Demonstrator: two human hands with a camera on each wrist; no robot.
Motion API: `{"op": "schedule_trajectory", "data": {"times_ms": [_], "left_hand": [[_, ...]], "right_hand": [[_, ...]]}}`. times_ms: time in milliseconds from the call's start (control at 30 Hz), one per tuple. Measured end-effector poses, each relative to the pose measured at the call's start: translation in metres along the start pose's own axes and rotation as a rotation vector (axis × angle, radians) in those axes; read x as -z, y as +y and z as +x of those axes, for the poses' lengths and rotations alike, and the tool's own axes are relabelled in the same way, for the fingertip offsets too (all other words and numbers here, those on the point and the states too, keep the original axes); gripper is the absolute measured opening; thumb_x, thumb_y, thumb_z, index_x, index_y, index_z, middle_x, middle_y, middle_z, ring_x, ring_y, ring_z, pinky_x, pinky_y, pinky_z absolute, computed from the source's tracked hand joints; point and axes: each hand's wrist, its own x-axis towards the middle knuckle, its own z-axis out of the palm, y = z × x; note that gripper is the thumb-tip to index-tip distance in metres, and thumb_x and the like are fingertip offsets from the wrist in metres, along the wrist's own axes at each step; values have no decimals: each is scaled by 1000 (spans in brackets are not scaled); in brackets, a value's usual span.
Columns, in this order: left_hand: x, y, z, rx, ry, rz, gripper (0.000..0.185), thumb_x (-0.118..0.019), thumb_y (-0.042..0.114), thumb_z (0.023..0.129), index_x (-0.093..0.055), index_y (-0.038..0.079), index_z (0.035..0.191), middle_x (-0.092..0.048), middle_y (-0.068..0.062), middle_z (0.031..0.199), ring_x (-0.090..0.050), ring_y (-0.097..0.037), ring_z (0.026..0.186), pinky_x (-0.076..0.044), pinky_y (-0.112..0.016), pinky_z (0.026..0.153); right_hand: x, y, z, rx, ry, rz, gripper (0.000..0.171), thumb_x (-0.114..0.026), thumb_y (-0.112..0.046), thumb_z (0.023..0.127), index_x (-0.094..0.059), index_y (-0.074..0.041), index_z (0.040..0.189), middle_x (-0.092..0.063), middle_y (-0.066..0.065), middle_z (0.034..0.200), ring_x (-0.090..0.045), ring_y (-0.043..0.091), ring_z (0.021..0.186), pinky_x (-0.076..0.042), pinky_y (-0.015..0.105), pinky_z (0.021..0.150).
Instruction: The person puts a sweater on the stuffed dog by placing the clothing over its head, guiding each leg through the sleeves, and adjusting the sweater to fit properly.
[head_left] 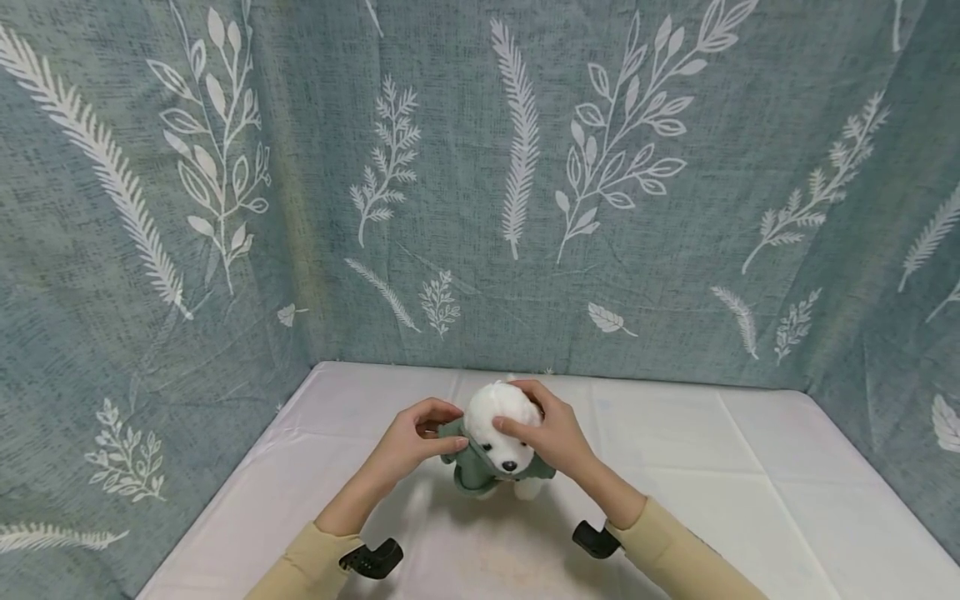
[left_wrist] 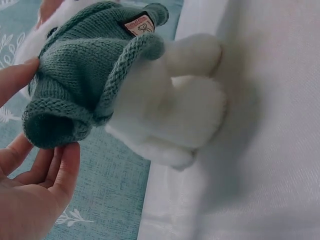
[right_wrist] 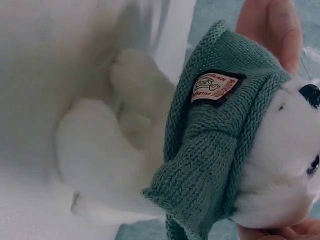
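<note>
A white plush dog (head_left: pixel 489 403) stands on the table, wearing a green knitted sweater (head_left: pixel 474 468). Around its head curls my right hand (head_left: pixel 553 429), thumb across the forehead. My left hand (head_left: pixel 405 446) holds the sweater at its sleeve side. Seen from the left wrist, the thumb touches the knit near the neck, and the fingers lie under a sleeve cuff (left_wrist: pixel 52 127) whose opening looks dark and hollow. A small patch label (right_wrist: pixel 216 87) is sewn on the sweater's front. Bare white legs (left_wrist: pixel 195 102) show below the hem. The right fingers are partly hidden behind the head.
A white cloth covers the table (head_left: pixel 675 475). Blue-green curtains (head_left: pixel 450 208) with white leaf prints hang behind it and on both sides. Black wrist devices (head_left: pixel 372 558) sit at both sleeve cuffs.
</note>
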Motion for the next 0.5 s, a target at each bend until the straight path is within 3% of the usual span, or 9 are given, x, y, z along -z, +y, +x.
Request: {"op": "schedule_trajectory", "data": {"times_ms": [267,500], "left_hand": [[2,-2,-2,-19,-8,-22,28,-74,18,82,-63,4,103,-65,-3,95,-59,-16,82,-50,-32,75],[4,-5,-2,-29,-20,-34,25,-74,15,83,-62,-2,98,-65,-1,87,-60,-11,75,-51,-31,72]], "right_hand": [[1,5,0,-43,-5,10,49,-74,-25,82,-55,-22,128,-61,2,121,-59,21,106,-52,36,81],[4,1,-3,-30,-17,8,46,-73,-30,83,-57,-24,125,-62,0,119,-59,19,106,-51,35,80]]}}
